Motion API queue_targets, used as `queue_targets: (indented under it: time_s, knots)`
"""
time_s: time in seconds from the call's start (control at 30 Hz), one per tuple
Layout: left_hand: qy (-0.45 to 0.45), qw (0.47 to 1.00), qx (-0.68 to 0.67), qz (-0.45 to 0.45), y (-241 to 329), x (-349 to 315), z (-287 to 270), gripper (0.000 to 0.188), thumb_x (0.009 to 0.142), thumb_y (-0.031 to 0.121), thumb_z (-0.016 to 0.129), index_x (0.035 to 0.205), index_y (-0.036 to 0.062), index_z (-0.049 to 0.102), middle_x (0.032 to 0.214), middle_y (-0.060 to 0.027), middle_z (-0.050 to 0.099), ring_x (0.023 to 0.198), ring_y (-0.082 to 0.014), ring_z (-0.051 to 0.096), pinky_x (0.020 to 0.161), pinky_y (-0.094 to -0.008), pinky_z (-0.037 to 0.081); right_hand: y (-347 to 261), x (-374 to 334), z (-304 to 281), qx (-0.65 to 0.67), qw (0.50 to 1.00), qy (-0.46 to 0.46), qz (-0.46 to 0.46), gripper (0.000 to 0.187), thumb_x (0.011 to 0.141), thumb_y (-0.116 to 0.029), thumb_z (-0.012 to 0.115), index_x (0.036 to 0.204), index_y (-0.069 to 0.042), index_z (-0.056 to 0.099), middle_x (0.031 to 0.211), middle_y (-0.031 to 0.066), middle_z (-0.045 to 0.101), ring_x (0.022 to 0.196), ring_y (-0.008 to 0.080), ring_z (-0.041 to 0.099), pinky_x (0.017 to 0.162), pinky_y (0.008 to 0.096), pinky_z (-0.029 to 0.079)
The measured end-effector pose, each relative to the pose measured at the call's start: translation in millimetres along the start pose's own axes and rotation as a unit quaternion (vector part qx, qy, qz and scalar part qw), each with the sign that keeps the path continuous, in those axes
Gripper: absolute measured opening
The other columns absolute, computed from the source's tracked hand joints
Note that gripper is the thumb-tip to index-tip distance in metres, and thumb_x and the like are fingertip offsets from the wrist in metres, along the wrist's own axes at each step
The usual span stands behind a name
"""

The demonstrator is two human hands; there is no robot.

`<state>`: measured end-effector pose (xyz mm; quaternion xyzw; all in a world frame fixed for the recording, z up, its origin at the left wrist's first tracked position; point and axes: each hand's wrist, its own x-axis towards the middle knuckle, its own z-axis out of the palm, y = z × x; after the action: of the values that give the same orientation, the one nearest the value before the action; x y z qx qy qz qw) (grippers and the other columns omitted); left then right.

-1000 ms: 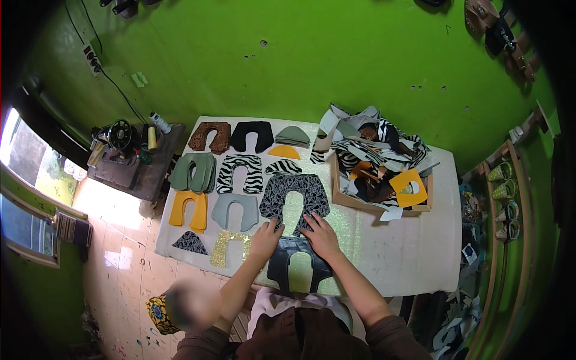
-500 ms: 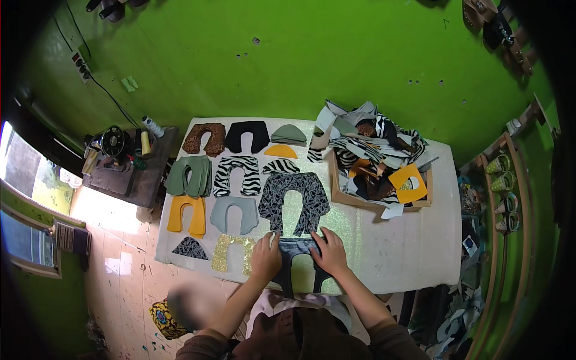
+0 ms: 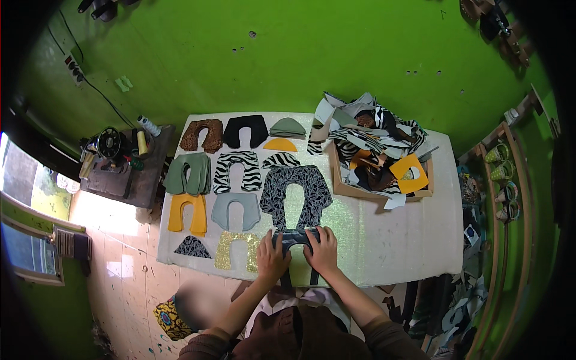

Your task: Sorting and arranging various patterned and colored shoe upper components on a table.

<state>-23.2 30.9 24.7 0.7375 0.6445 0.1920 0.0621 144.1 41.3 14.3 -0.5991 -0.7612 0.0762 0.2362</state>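
- At the lower centre of the frame I see a dark blue-black U-shaped cutout, its legs pointing down toward the near edge of the white table.
- The left hand lies on the cutout's left side, fingers bent over the upper edge, thumb turned inward; from here I cannot tell whether it pinches the material.
- The right hand mirrors it on the right side, thumb apart from the fingers; I cannot tell whether that one pinches either.
- Just above both hands I have a grey-and-black patterned U-shaped cutout, lying flat.
- Left of the left hand, near it, lies a gold glitter U-shaped cutout, with a pale grey-blue one above it.
- Right of centre, I see an open cardboard box heaped with scraps.
- A sewing machine stands at the left of my view.
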Motion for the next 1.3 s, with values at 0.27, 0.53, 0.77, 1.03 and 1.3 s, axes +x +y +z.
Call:
queue_targets:
  time_s: [0.27,0.53,0.77,1.03,1.3]
  knots:
    - [-0.028,0.990,-0.001,0.137,6,4,4,0.057,0.071,0.028,0.062,0.124,0.0125,0.047,0.135,-0.0173,0.032,0.124,-0.0328,0.032,0.099,-0.0477,0.026,-8,-10,2,-0.014,0.996,0.074,0.040,0.039,0.075,-0.022,0.056,0.112,-0.007,0.054,0.117,0.0214,0.041,0.110,0.0401,0.037,0.094,0.0517,0.027]
    - [-0.038,0.991,0.026,0.125,68,32,5,0.053,0.077,0.029,0.055,0.127,0.0147,0.044,0.136,-0.0165,0.032,0.125,-0.0303,0.032,0.100,-0.0480,0.025,31,-2,-36,0.025,0.996,0.089,-0.005,0.033,0.076,-0.016,0.054,0.107,-0.005,0.056,0.112,0.0208,0.045,0.107,0.0372,0.041,0.093,0.0476,0.032]
    - [-0.007,0.993,-0.004,0.114,129,54,24,0.052,0.078,0.029,0.054,0.126,0.0126,0.044,0.136,-0.0182,0.031,0.124,-0.0327,0.032,0.099,-0.0497,0.024,89,9,-75,0.048,0.993,0.108,-0.027,0.029,0.075,-0.011,0.055,0.104,-0.004,0.056,0.111,0.0178,0.045,0.106,0.0352,0.041,0.091,0.0448,0.032]
    - [0.034,0.993,-0.037,0.111,175,86,23,0.050,0.080,0.026,0.052,0.126,0.0096,0.044,0.135,-0.0194,0.031,0.125,-0.0337,0.030,0.100,-0.0496,0.022,124,32,-119,0.077,0.984,0.141,-0.071,0.030,0.073,-0.009,0.055,0.103,-0.004,0.056,0.104,0.0149,0.049,0.098,0.0323,0.048,0.083,0.0405,0.039]
    - [0.090,0.984,-0.077,0.135,185,142,15,0.039,0.078,0.021,0.056,0.113,0.0042,0.052,0.118,-0.0167,0.046,0.109,-0.0315,0.044,0.092,-0.0417,0.034,147,79,-155,0.154,0.971,0.185,0.007,0.019,0.074,-0.003,0.055,0.092,-0.006,0.058,0.087,0.0097,0.057,0.069,0.0283,0.057,0.060,0.0367,0.047]
